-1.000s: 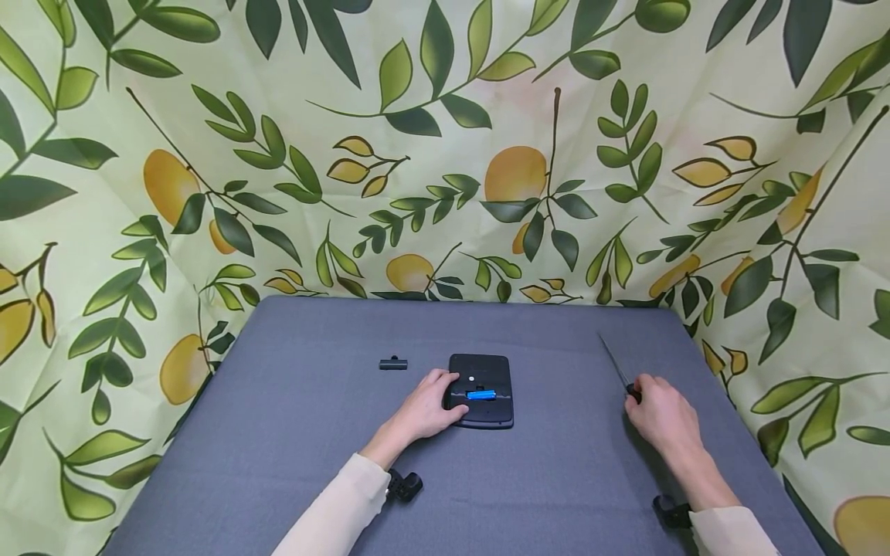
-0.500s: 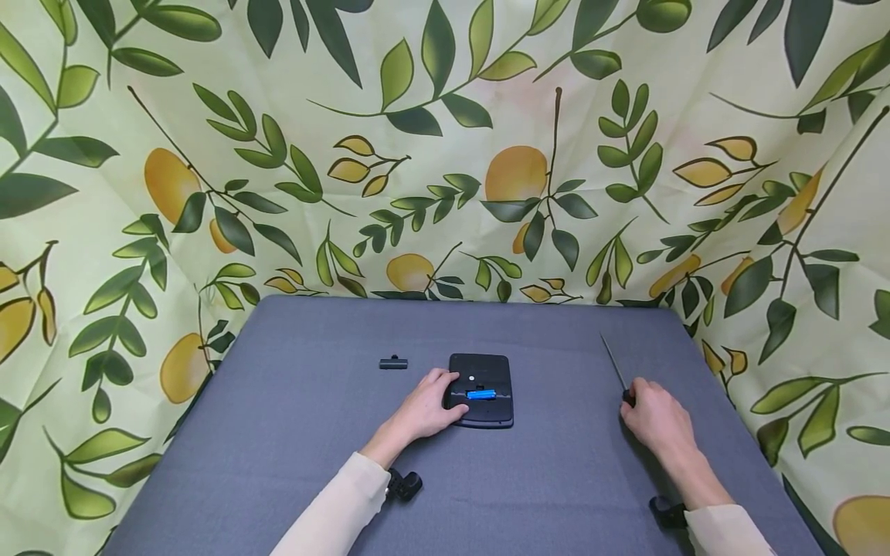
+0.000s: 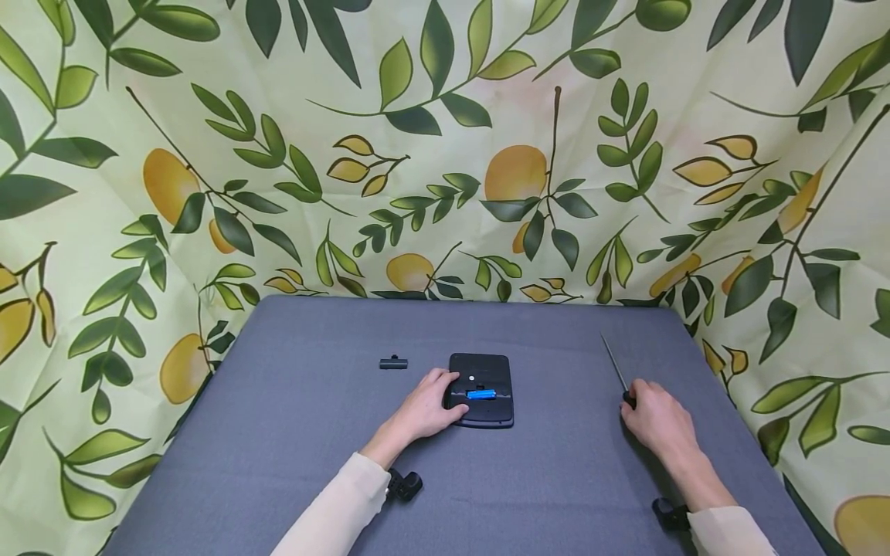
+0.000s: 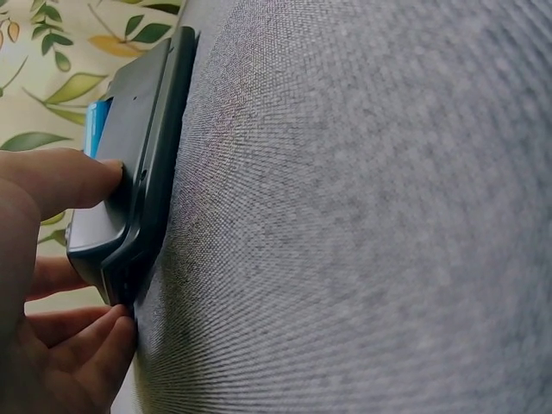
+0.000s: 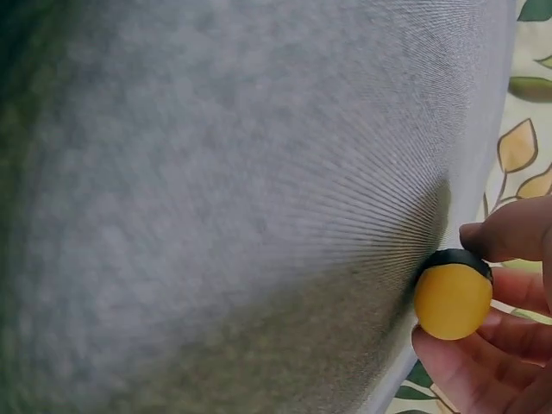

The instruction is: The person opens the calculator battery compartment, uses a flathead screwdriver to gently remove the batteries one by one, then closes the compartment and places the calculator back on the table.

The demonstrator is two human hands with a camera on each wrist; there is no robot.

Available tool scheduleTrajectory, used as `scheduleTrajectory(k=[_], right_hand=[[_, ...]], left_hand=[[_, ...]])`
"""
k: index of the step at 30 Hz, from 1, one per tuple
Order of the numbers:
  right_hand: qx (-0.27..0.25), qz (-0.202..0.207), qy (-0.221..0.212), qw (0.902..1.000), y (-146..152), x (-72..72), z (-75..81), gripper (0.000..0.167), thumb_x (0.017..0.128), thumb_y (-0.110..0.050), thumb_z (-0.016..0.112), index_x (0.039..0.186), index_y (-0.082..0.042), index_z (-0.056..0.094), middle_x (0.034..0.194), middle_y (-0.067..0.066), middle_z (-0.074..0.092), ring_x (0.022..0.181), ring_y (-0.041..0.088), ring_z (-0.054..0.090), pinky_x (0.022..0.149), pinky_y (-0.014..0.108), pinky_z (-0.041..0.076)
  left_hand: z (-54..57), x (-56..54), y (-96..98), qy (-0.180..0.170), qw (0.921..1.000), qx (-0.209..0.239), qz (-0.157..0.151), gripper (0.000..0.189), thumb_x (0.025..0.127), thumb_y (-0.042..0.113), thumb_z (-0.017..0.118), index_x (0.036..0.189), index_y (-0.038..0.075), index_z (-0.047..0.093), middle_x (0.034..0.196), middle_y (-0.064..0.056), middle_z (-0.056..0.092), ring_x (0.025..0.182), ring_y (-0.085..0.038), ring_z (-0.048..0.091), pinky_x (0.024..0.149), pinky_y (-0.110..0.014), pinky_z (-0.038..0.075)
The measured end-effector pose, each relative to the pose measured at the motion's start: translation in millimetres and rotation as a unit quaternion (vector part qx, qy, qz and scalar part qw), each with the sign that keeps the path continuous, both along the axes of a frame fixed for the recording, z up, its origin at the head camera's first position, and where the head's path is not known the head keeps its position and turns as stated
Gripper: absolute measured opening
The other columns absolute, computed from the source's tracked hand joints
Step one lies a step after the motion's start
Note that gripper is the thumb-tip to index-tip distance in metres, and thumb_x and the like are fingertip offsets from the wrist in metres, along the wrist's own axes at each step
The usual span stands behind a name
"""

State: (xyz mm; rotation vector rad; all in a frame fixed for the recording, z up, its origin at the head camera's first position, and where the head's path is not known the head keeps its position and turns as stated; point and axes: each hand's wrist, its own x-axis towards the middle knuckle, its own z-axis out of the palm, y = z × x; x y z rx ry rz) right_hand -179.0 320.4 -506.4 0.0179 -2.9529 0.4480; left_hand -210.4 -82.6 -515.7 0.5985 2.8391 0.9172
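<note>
In the middle of the table a flat black calculator-like device (image 3: 492,368) lies with its back up. A blue battery (image 3: 481,394) sits in its uncovered compartment. My left hand (image 3: 427,403) grips the device's left edge, the thumb on top and fingers along the side, as the left wrist view shows. Over at the right, my right hand (image 3: 659,418) holds a screwdriver (image 3: 613,360) by the handle, its thin shaft pointing away and leftward. The right wrist view shows the yellow handle end (image 5: 454,301) between thumb and fingers. Whether the shaft touches the table, I cannot tell.
A small dark battery cover (image 3: 393,364) with a tab lies left of the device. Grey-blue cloth covers the table (image 3: 313,347). A curtain (image 3: 445,154) printed with leaves and fruit hangs behind it and along both sides.
My right hand has shifted slightly left with the screwdriver, then stayed nearly still. The left hand and the device have not moved.
</note>
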Motion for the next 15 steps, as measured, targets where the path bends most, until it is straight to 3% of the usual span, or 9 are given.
scheduleTrajectory(k=[7,15], right_hand=[[0.006,0.006,0.028,0.9996,-2.0,-0.2,9.2,0.013,0.088,-0.012,0.067,0.084,-0.003,0.058,0.077,0.012,0.055,0.062,0.035,0.055,0.051,0.055,0.043],[0.003,0.010,0.052,0.9986,-10.1,1.6,20.3,0.013,0.089,-0.014,0.065,0.084,-0.003,0.060,0.076,0.010,0.056,0.060,0.029,0.053,0.048,0.050,0.042]], left_hand=[[0.2,-0.9,-0.4,-0.001,1.0000,0.002,0.002,0.062,0.094,0.035,0.070,0.145,0.005,0.053,0.142,-0.015,0.051,0.132,-0.032,0.050,0.108,-0.050,0.042],[0.1,0.9,0.8,-0.006,1.0000,0.001,0.004,0.062,0.094,0.036,0.070,0.146,0.006,0.053,0.142,-0.015,0.051,0.132,-0.032,0.050,0.108,-0.050,0.042]])
